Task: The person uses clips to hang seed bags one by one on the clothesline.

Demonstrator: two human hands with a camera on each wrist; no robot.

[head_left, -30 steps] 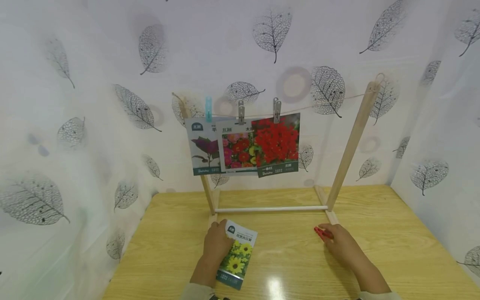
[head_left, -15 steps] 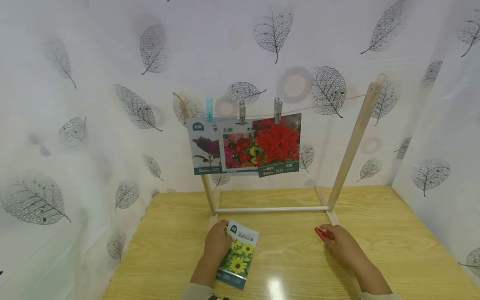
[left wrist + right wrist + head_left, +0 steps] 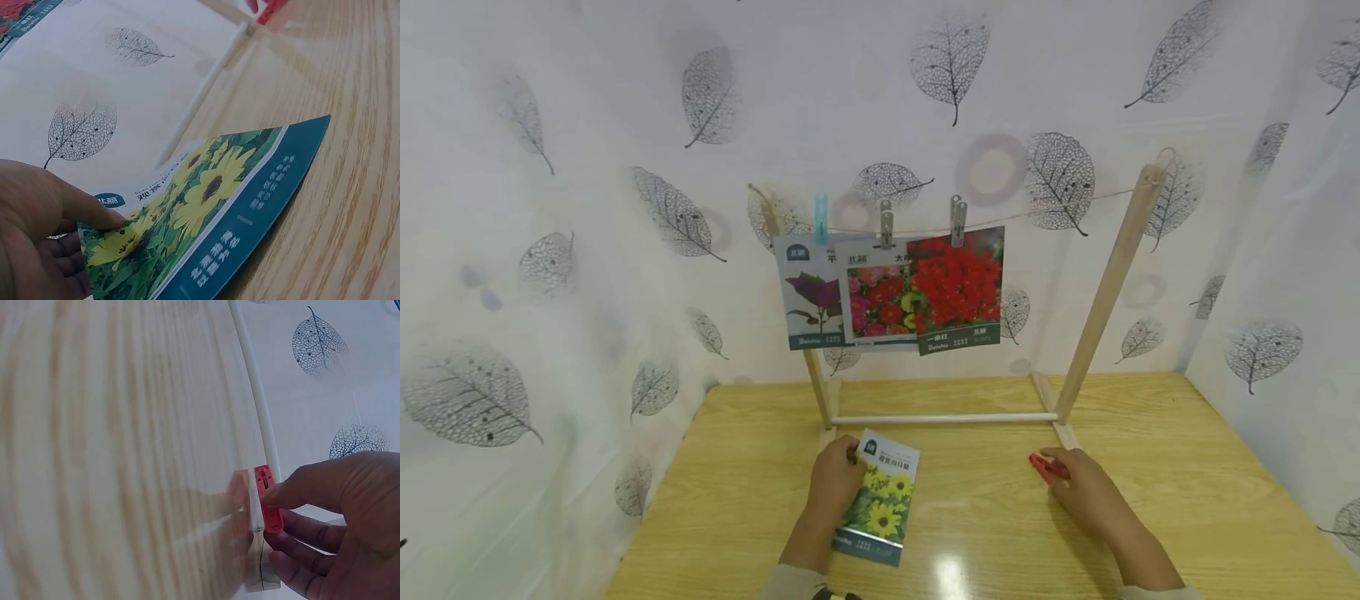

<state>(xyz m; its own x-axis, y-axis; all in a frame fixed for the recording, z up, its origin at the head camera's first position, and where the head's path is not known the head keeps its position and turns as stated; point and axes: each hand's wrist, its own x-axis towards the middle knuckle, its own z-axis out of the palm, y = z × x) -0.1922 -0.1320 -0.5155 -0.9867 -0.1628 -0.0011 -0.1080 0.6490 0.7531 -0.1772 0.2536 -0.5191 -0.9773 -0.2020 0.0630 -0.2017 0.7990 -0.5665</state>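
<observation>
My left hand (image 3: 837, 479) pinches a seed packet (image 3: 883, 504) printed with yellow flowers by its left edge. In the left wrist view the thumb presses on the front of the packet (image 3: 209, 194), which tilts above the wooden table. At the right, my right hand (image 3: 1086, 490) holds a red clothespin (image 3: 1047, 468) between thumb and fingers. The right wrist view shows that clothespin (image 3: 269, 503) close to the rack's wooden foot (image 3: 265, 575).
A wooden rack (image 3: 1108, 292) with a white crossbar (image 3: 943, 418) bears a string. From it hang packets with a purple plant (image 3: 815, 292), mixed flowers (image 3: 880, 304) and red flowers (image 3: 958, 287). A blue clip (image 3: 821, 218) and metal clips (image 3: 958, 221) hold them. A leaf-patterned curtain stands behind.
The seed packet in my left hand has turned slightly, its lower edge now a little higher and further right. My right hand and the clothespin have stayed almost still.
</observation>
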